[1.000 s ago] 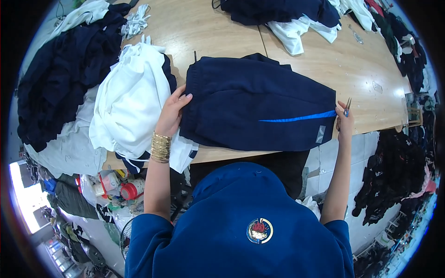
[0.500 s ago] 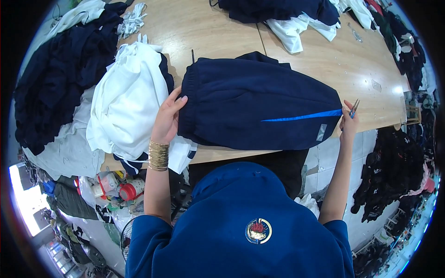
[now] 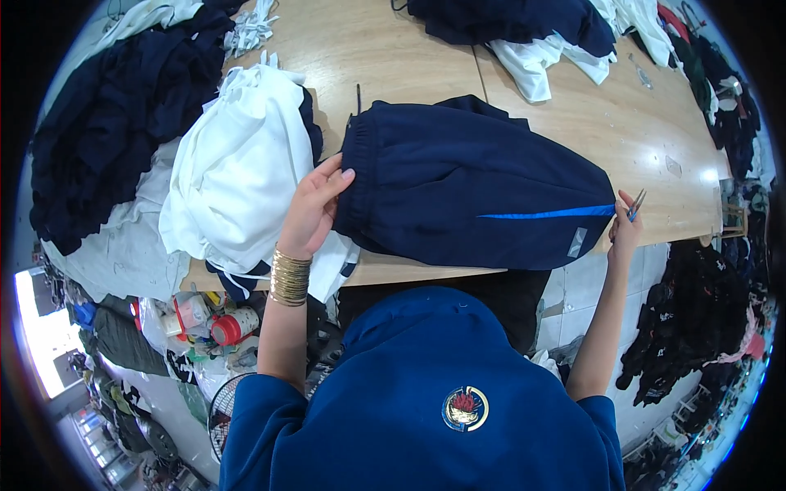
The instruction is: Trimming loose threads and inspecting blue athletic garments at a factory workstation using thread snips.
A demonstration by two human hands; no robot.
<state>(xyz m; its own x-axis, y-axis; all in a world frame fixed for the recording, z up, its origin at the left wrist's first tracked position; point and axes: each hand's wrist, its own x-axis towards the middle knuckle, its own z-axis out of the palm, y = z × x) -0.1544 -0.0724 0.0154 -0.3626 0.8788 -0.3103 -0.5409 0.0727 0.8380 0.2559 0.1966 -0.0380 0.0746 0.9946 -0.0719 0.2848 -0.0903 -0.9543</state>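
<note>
A pair of navy shorts (image 3: 475,180) lies sideways along the table's near edge, waistband to the left, with a bright blue wedge stripe and a small grey patch by the leg hem. My left hand (image 3: 318,209), gold bangles at its wrist, pinches the elastic waistband between thumb and fingers. At the other end my right hand (image 3: 625,231) is closed on the hem by the stripe's wide end. Small thread snips (image 3: 638,204) stick out from the same right hand, pointing away from me. A dark drawcord (image 3: 358,98) pokes out beyond the waistband.
White garments (image 3: 237,164) are heaped left of the shorts, with a navy pile (image 3: 123,123) beyond. More navy clothes (image 3: 512,18) lie at the far side of the wooden table (image 3: 393,65). Black garments (image 3: 684,319) hang or lie low at right. A red-and-white container (image 3: 235,326) sits below left.
In the picture, the table, the shorts and both hands have shifted slightly right together. Both hands keep their hold on the shorts, and the snips stay in my right hand.
</note>
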